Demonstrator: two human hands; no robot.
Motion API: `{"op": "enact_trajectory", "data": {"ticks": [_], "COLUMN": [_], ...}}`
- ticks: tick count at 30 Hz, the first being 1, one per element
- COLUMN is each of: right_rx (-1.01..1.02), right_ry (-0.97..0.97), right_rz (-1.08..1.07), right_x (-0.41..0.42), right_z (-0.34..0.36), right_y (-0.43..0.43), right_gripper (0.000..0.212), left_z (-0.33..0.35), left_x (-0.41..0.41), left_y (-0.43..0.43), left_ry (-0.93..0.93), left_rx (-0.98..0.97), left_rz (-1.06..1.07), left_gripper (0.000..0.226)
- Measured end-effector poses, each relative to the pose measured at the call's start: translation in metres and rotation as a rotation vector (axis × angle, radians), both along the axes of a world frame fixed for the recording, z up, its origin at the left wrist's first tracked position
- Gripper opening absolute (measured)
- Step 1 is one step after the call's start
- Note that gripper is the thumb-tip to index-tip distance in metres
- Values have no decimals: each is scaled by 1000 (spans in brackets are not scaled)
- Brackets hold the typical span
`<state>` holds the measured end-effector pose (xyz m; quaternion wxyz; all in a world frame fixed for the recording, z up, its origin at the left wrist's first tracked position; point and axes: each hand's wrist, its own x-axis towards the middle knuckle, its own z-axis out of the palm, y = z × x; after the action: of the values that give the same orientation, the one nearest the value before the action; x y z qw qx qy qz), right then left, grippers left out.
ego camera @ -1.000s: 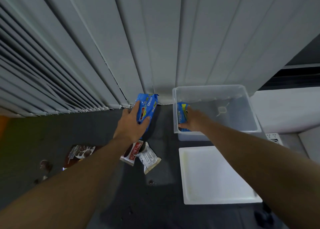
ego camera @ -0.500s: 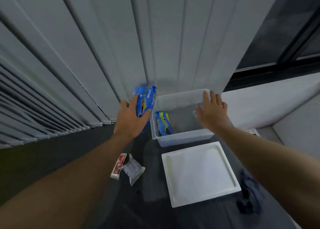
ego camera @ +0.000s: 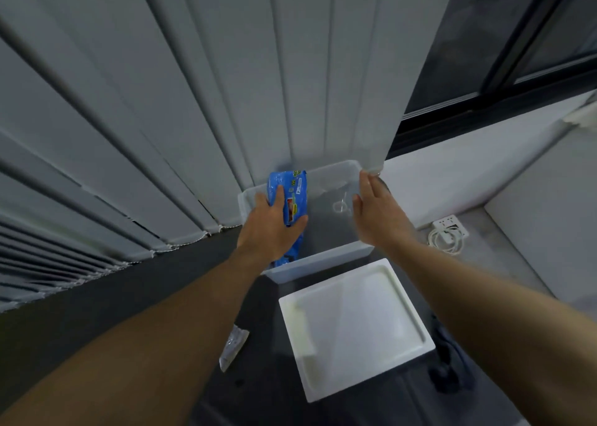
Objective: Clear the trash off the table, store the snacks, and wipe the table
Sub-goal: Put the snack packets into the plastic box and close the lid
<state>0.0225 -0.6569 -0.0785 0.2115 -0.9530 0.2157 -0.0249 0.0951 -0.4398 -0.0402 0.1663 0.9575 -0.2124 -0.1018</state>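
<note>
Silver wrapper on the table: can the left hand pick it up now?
Probably not yet. The left hand grips a blue snack pack over the clear bin, so it is full. The silver wrapper lies uncovered on the table beside that forearm, so after letting go the way looks free.

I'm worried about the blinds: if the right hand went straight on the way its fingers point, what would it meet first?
Likely the far right corner of the clear bin, with the blinds right behind it; the open right hand is near both, though depth is unclear.
</note>
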Motion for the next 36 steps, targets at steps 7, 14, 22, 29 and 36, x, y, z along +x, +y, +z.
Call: {"op": "enact_trajectory", "data": {"ticks": [7,14,22,29,36], "right_rx": [-45,-72,-102,-112,-92], "right_ry": [-45,-60,-72,-84,-90], "right_rz": [-14,-25,-35,-52,-46], "right_x": [0,1,1,2,3], "right_z": [-3,-7,-9,-10,-14], "right_y": [1,0,1,0,-1], "right_gripper": [59,61,62,63,64], "left_z": [-34,-38,-66,-90,-95], "left_x": [-7,14,33,24,29], "left_y": [-19,-24,-22,-30,-27], "left_ry": [64,105,60,104,158], "left_rx": [132,380,685,619,680], "left_rz": [-69,-248,-505,-418,-447], "left_gripper": [79,69,106,101,103]}}
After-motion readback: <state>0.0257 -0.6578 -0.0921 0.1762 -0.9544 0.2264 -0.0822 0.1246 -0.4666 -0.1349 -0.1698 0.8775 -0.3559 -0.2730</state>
